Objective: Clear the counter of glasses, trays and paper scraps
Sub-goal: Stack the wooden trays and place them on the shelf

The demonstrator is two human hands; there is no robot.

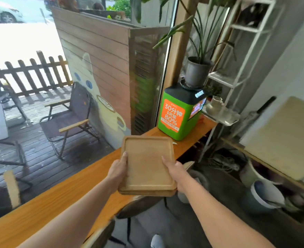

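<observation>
A stack of square wooden trays (146, 162) hangs in the air over the right part of the long orange wooden counter (40, 208). My left hand (118, 171) grips the stack's left edge, thumb on top. My right hand (176, 173) holds the right edge, fingers under it. The trays are empty and tilted slightly toward me. A small pale scrap (174, 143) peeks out past the stack's far right corner, on the counter. No glasses show on the counter.
A green and black box with an orange poster (176, 115) stands at the counter's far end, a potted plant (197, 72) on top. A white wire shelf (237, 68) rises to the right. Dark stools (138, 206) sit below the counter. Beyond the window are a folding chair (70, 119) and a fence.
</observation>
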